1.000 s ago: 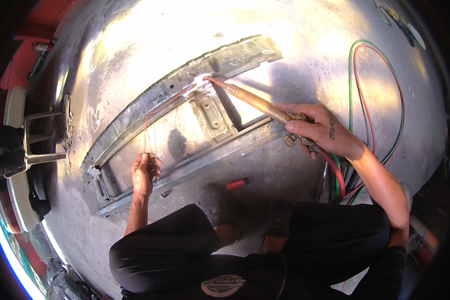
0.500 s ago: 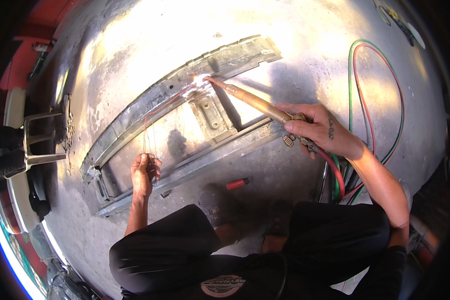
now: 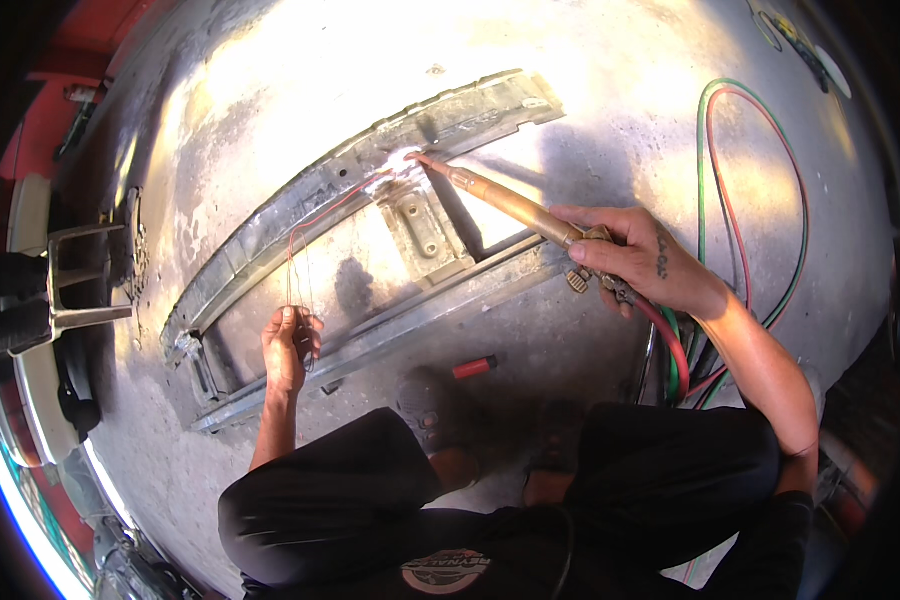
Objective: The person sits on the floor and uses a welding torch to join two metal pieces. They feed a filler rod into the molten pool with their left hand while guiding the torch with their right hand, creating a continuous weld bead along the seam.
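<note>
My right hand (image 3: 638,255) is closed around a brass gas welding torch (image 3: 505,202), whose copper tip points up and left. At that tip a bright glow (image 3: 404,162) covers the spot where a curved metal frame (image 3: 300,208) meets its perforated cross bracket (image 3: 420,232). In my left hand (image 3: 292,345), a thin bent filler wire (image 3: 328,212) is pinched between the fingers. The wire rises, then bends right, its far end reaching the glow. The frame lies flat on the concrete floor before me; the glare hides the exact joint.
Green and red hoses (image 3: 705,150) loop over the floor at right and run to the torch. A red lighter-like object (image 3: 475,367) lies near my shoe (image 3: 425,405). To the left stands a metal bracketed stand (image 3: 90,280). Tools (image 3: 800,50) lie at the far right.
Both hands, the torch and the wire hold almost the same place. The orange sparkle by the torch tip has faded and the glow looks slightly different.
</note>
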### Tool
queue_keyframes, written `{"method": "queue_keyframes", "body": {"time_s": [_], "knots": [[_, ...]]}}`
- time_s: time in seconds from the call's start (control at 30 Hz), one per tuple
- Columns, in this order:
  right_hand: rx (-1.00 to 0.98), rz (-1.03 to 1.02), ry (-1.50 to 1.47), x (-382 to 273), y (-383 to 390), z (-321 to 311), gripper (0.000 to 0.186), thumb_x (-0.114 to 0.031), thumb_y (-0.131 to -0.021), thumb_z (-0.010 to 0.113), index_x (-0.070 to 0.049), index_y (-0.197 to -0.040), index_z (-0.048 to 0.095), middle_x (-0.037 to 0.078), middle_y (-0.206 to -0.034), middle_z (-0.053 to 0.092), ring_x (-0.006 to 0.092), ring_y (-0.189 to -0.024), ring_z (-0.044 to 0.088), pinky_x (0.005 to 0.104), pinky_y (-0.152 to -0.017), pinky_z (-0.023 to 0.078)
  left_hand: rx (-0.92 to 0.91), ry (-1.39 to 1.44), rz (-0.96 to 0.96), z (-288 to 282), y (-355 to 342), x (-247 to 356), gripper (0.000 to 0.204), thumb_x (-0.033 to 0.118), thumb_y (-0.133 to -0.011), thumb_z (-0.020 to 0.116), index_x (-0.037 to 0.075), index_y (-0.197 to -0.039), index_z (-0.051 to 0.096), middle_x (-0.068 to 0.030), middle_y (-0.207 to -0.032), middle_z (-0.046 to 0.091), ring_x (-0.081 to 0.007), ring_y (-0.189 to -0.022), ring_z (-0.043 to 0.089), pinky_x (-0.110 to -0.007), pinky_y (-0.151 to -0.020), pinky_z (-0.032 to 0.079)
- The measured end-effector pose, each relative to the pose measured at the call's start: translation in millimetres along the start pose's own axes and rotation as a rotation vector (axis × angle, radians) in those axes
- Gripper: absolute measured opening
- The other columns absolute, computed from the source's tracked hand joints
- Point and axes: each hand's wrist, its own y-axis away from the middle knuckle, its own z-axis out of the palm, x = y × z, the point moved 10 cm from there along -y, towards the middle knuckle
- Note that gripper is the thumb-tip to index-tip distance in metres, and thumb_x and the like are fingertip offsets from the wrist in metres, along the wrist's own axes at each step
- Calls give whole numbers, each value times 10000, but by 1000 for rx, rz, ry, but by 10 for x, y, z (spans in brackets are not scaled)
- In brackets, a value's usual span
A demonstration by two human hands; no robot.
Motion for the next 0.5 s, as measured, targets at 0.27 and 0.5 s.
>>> {"method": "queue_keyframes", "body": {"time_s": [0.27,0.5], "knots": [[10,-13,-8,17,-15,-7,519,-260,-1026,618,-62,-1504,576,31,-798,613,100,-524,611,237,-462,490,8,-3,7,2,6,11,344,363,-1103,554,47,-1006,651,-123,-819,715,-152,-544,613,-268,-453,469],[-7,-15,-7,28,-14,-2,518,-263,-1030,612,-63,-1507,572,33,-803,620,100,-528,616,237,-469,494,5,1,15,-9,6,19,349,369,-1101,557,49,-1003,652,-124,-820,716,-155,-542,613,-271,-452,469]]}}
